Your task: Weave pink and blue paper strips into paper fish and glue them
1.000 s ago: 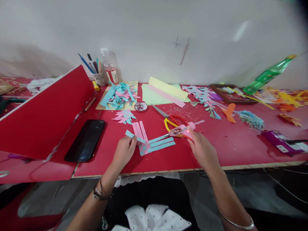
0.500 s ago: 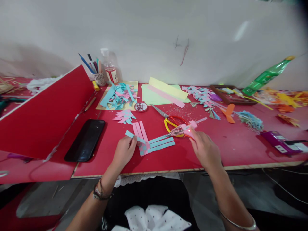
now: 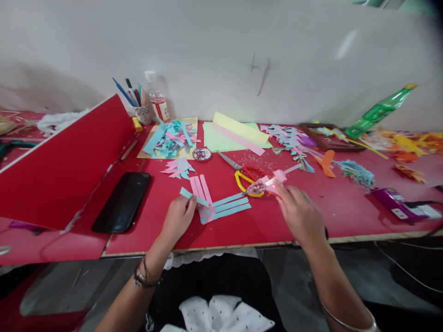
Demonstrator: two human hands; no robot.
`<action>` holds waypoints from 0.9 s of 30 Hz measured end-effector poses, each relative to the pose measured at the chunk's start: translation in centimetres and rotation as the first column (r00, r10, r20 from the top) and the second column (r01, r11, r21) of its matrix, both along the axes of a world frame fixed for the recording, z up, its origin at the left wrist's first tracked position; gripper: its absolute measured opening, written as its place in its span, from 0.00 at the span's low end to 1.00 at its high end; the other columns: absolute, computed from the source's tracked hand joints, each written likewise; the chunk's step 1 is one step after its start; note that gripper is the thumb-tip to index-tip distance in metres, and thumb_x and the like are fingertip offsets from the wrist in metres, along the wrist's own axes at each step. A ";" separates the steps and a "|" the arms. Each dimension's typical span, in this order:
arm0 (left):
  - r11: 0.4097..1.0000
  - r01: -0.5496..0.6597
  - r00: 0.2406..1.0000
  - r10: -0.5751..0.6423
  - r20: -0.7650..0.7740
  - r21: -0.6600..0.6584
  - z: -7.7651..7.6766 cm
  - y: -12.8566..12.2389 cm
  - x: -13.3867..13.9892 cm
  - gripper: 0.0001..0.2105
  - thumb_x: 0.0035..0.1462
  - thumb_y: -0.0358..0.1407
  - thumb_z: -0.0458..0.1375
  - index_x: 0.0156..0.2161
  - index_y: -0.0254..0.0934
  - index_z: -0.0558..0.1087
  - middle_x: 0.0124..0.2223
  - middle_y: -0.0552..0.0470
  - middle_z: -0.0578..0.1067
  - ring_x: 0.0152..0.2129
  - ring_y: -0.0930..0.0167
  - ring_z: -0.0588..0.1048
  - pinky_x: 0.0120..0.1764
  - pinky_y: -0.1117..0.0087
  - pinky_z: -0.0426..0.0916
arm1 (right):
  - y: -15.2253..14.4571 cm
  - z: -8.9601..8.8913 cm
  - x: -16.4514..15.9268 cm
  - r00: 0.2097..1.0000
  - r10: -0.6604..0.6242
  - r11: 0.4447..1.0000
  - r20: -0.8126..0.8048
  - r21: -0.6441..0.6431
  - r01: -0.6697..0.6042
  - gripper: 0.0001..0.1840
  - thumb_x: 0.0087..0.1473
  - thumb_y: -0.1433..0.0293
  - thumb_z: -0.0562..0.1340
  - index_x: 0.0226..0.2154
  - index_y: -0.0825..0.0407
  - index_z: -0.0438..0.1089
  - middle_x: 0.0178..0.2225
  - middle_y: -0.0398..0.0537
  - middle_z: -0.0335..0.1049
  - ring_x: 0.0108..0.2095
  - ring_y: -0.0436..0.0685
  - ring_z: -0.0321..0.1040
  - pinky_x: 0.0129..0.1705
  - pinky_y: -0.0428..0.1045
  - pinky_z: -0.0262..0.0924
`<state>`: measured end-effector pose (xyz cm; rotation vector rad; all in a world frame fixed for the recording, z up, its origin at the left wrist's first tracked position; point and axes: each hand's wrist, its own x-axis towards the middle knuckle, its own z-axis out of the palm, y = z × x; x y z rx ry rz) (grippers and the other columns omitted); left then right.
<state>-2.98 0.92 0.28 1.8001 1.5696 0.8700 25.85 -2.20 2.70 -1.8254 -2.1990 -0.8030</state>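
Observation:
My left hand is closed on the woven paper piece, pinching a blue strip at its left side. That piece is a pink and blue checkered weave lying on the red table, with loose pink strips pointing away and blue strips fanning right. In my right hand is a pink hot glue gun, a clear glue stick poking from its back. Its nozzle hangs over the upper blue strip and in front of the yellow and red-handled scissors.
A black phone lies left, beside a propped red board. Behind are cut paper scraps, a round tin, paper sheets and a pen cup. A green bottle leans right, beyond a purple device.
The glue gun has tilted slightly and shifted a little in my right hand. My left hand and the woven piece stay put, while the view has turned slightly.

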 end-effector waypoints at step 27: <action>0.998 0.033 0.999 -0.031 0.037 -0.051 0.4 0.0 -0.7 0.21 0.57 0.42 0.42 0.23 0.34 0.72 0.27 0.47 0.77 0.28 0.68 0.75 0.36 0.71 0.65 | 3.7 -2.1 8.6 0.832 -0.420 0.903 -0.363 -0.256 0.344 0.28 0.48 0.62 0.55 0.49 0.61 0.58 0.39 0.66 0.65 0.38 0.68 0.63 0.33 0.57 0.54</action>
